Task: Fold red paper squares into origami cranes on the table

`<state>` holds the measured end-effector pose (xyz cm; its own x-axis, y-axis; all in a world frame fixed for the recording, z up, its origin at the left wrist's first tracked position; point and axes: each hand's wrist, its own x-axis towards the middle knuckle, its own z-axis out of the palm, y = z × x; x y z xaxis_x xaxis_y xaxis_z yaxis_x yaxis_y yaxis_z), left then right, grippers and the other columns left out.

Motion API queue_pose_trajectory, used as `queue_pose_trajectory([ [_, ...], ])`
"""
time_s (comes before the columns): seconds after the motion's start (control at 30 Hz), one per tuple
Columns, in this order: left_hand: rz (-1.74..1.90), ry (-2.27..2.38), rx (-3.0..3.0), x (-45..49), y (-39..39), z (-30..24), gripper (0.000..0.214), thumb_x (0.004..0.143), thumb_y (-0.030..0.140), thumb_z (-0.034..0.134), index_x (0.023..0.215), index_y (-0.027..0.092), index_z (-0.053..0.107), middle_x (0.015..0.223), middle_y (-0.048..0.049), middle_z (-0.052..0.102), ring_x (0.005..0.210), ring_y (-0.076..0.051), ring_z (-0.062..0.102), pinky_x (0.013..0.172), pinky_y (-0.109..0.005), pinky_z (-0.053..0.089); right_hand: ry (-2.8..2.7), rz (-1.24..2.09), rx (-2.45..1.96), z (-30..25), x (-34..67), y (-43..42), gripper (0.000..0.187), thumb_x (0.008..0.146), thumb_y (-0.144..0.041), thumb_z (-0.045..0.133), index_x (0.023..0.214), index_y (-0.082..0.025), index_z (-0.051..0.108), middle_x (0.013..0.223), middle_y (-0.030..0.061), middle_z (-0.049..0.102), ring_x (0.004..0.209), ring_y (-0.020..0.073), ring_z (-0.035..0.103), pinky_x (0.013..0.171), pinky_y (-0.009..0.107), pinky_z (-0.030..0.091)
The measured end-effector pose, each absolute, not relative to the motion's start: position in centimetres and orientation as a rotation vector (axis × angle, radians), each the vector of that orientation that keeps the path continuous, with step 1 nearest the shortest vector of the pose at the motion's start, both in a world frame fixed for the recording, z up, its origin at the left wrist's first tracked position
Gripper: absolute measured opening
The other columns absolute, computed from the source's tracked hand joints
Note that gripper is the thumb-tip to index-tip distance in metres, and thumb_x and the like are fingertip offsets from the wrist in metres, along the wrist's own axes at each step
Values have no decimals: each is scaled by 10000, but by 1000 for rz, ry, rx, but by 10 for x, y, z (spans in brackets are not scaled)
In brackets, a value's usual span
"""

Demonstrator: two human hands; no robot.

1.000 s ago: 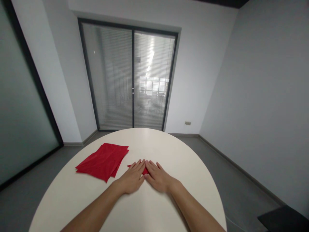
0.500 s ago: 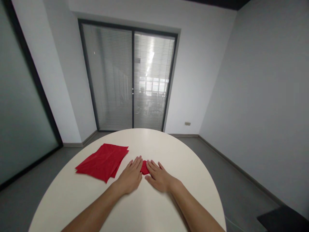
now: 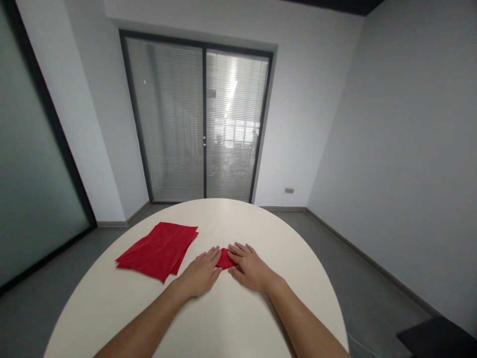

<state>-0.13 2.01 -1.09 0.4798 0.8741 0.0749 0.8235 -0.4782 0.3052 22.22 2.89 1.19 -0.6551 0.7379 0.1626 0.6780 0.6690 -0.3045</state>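
A small folded red cloth (image 3: 225, 259) lies on the pale round table (image 3: 223, 318) between my two hands. My left hand (image 3: 203, 272) rests palm down with its fingertips at the cloth's left edge, fingers extended. From the other side my right hand (image 3: 250, 266) lies flat with its fingers over the cloth's right part, the thumb set apart. Both hands hide the ends of the cloth, so its full outline cannot be seen. To the left of my left hand, larger red cloths (image 3: 160, 251) lie spread flat in a stack, their corners out of line.
Beyond the table stands a dark-framed glass door (image 3: 204, 119) with blinds. White walls (image 3: 402, 124) rise on the right, and a frosted glass panel (image 3: 33, 164) is at the left. A black object (image 3: 439, 335) sits at the lower right, below the table's level.
My right hand has shifted slightly right, and more of the small red cloth shows between my hands. My left fingertips have come slightly lower. The stacked cloths stay put.
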Motion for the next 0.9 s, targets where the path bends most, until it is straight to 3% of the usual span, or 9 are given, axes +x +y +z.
queue_pose_trajectory([
  [0.1, 361, 1461, 2516, -1, 21, -13, 578, 975, 362, 348, 1500, 122, 360, 1580, -138, 321, 1469, -238, 288, 1192, -422, 251, -2562, 248, -1007, 18, 216, 28, 398, 906, -338, 572, 1285, -235, 635, 1332, 94, 621, 1224, 270, 527, 1064, 413, 353],
  [0.2, 395, 1447, 2528, -2, 22, -13, 568, 967, 339, 374, 1486, 108, 387, 1566, -143, 352, 1455, -238, 322, 1188, -406, 273, -2563, 239, -968, 19, 213, 28, 279, 901, -316, 590, 1144, -251, 711, 1151, 67, 700, 1056, 237, 593, 955, 364, 411],
  [0.37, 528, 1419, 2498, -2, 22, -7, 427, 958, 294, 420, 1355, 232, 566, 1507, -52, 476, 1395, -202, 426, 1150, -345, 333, -2549, 251, -986, 18, 219, 33, 236, 931, -247, 531, 1036, -253, 743, 1061, 52, 712, 987, 215, 599, 899, 332, 411],
  [0.53, 615, 1428, 2473, 1, 22, 1, 301, 936, 221, 459, 1102, 273, 704, 1214, -20, 698, 1126, -207, 628, 979, -308, 450, -2502, 275, -1062, 19, 224, 34, 206, 904, -188, 533, 963, -216, 728, 1009, 53, 713, 958, 207, 599, 879, 318, 407],
  [0.9, 629, 1581, 2475, 5, 20, 8, 256, 950, 223, 443, 898, 218, 693, 956, -58, 709, 951, -215, 623, 805, -294, 444, -2298, 323, -1254, 7, 211, 35, 175, 921, -273, 550, 814, -195, 664, 873, 49, 682, 842, 187, 573, 742, 280, 407],
])
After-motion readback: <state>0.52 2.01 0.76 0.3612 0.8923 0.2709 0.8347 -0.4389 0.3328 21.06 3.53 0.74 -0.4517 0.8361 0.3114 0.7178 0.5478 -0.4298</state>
